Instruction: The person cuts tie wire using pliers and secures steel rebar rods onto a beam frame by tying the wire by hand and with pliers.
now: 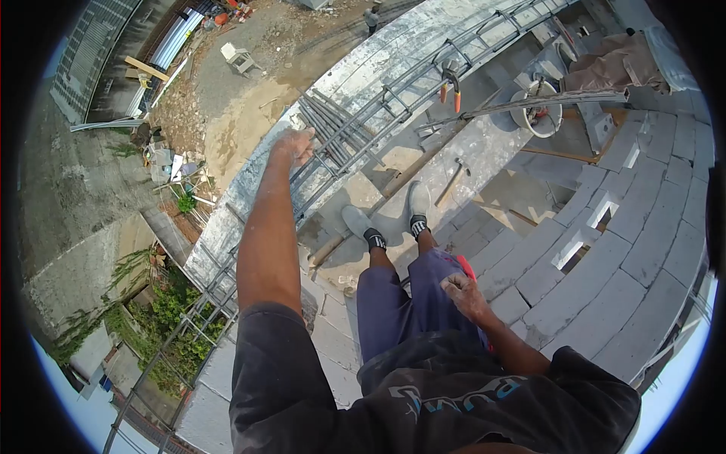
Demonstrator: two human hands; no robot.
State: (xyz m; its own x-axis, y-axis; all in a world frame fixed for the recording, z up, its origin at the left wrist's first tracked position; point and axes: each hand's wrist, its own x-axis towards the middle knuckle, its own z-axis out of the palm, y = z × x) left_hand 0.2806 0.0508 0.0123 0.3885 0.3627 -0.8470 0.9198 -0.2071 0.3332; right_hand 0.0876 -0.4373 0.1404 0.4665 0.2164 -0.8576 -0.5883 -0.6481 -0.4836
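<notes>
My left hand (293,147) is stretched out over the concrete ledge, its fingers curled beside the rebar cage (393,106). Whatever those fingers may grip is hidden. Just right of them, a bundle of short steel rods (333,125) lies across the ledge and the cage. My right hand (466,296) is closed in front of my thigh, and I cannot see if anything is inside it. Pincers with orange handles (451,85) hang on the cage. A hammer (450,184) lies on the plank (484,155) near my feet.
A white bucket (558,117) with tools stands at the plank's far end, near a brown cloth (616,64). A grey block wall (605,280) with small openings is on my right. Beyond the ledge, the ground lies far below, with a chair (238,57) and a person (371,20).
</notes>
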